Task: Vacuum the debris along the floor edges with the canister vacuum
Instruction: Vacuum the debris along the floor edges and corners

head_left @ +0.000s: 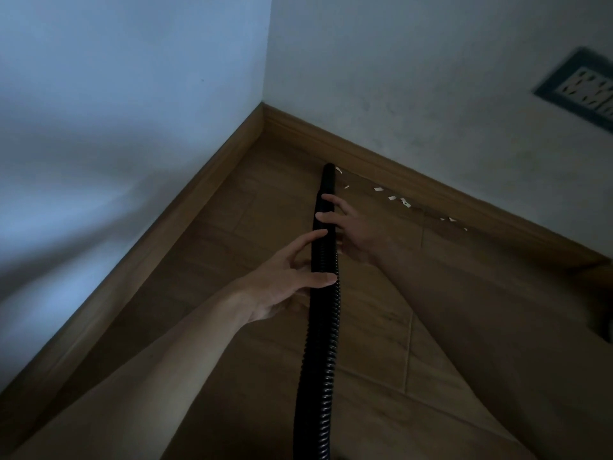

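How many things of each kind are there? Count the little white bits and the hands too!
White paper scraps: about 8, the tiniest are hard to tell
Black hose: 1
Hands: 2, left hand and right hand, both holding the hose
Wall plate: 1
Total: about 12

Left hand (288,273), right hand (351,230), arms outstretched, gripping hose (323,327)

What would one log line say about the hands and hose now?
left hand: holds hose | right hand: grips hose nearer tip | hose tip: beside baseboard | paper scraps: lie right of tip
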